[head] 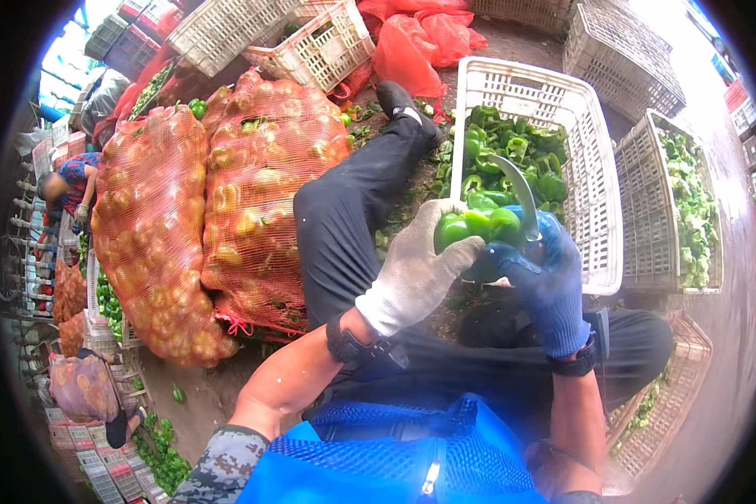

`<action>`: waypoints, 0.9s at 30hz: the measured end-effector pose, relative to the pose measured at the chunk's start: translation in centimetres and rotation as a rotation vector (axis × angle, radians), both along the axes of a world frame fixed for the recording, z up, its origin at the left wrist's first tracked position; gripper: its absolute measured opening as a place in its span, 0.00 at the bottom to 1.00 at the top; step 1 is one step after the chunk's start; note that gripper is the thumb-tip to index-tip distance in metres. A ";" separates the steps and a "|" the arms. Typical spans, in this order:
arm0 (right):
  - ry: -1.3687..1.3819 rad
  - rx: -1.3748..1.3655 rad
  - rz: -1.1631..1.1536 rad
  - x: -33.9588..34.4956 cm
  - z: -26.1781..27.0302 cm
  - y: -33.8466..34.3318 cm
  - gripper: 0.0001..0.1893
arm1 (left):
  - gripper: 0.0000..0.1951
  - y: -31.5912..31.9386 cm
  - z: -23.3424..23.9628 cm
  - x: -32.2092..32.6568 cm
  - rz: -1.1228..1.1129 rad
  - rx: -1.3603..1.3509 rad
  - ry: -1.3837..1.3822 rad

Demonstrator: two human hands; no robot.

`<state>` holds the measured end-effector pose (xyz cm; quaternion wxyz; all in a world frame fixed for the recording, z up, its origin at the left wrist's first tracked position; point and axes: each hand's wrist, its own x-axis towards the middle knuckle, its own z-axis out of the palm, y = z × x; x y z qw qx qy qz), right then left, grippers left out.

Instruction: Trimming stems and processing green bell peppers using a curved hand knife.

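Note:
Wearing a pale knit glove, my left hand [416, 268] grips a green bell pepper [479, 228] from its left side. My right hand [545, 277], in a blue glove, holds a knife with a curved blade [520, 192]. The blade points up and to the left, and the right thumb is close against the pepper. Both hands are above the near edge of a white plastic crate [595, 208]. Inside the crate lie many cut green pepper pieces [510, 142]. The knife's handle is mostly hidden in my fist.
Two red mesh sacks [154, 233] of peppers stand left of my leg. Another crate [649, 208] with pale green pieces is to the right. Stacked crates [624, 60] stand behind. Two people [79, 183] are at the far left. Loose peppers [160, 450] lie on the floor.

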<state>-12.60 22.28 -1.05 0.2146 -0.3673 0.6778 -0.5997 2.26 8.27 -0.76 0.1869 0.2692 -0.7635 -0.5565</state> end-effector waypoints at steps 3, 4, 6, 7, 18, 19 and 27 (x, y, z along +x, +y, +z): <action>0.095 0.083 -0.044 -0.5 -0.3 0.4 0.19 | 0.19 0.2 -0.4 -0.8 -0.001 0.022 -0.007; 0.162 0.143 -0.063 -0.7 -0.3 0.4 0.18 | 0.19 0.3 -0.5 -1.1 -0.004 0.026 -0.009; -0.011 0.162 -0.057 -0.8 0.0 0.0 0.17 | 0.17 0.4 -0.5 -1.6 0.027 -0.012 0.050; -0.180 0.176 -0.048 -0.9 0.2 -0.2 0.16 | 0.16 0.3 -0.9 -1.9 0.037 -0.051 0.094; -0.355 0.142 0.168 -2.5 -0.4 -1.9 0.24 | 0.13 -1.4 -2.3 -3.4 -0.016 -0.145 0.104; -0.292 0.155 0.139 -2.4 -0.5 -1.9 0.23 | 0.15 -1.2 -2.8 -3.3 0.015 -0.148 0.100; -0.061 0.156 0.031 -0.7 -0.7 -2.1 0.18 | 0.16 -3.4 -5.6 -4.6 0.102 -0.166 0.002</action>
